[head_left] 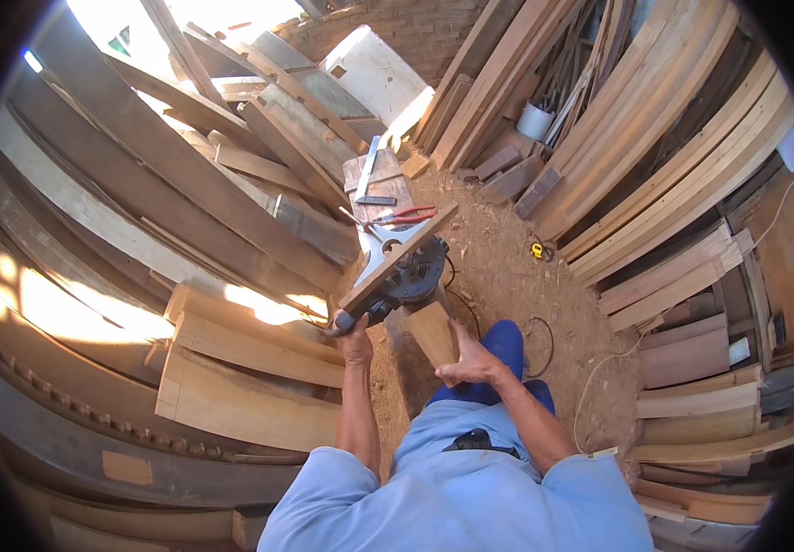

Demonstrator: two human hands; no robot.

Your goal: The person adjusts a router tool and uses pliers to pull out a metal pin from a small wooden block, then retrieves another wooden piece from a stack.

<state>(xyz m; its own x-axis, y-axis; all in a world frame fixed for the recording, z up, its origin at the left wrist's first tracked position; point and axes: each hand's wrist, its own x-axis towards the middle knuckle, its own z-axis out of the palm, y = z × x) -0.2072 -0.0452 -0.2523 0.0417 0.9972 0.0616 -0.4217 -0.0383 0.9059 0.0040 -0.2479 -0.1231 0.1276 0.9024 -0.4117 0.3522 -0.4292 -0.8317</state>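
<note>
My left hand (354,344) is wrapped round the dark end grip of a power tool (415,272). The tool has a round black body and a pale metal base plate; its exact kind I cannot make out. A long wooden strip (402,254) lies slantwise across it. My right hand (472,361) grips a short, light-brown wooden block (432,333), thumb and fingers closed on its near end. The block's far end meets the tool's near side; whether they touch is hard to tell. Beneath them, a wooden beam (408,379) is partly hidden.
Beyond the tool, red-handled pliers (408,215) and a metal try square (369,179) lie on a board (395,175). A yellow tape measure (538,250) sits on the dusty floor (507,276). Cords trail at right. Stacked planks (249,368) line both sides. A white bucket (534,120) stands farther back.
</note>
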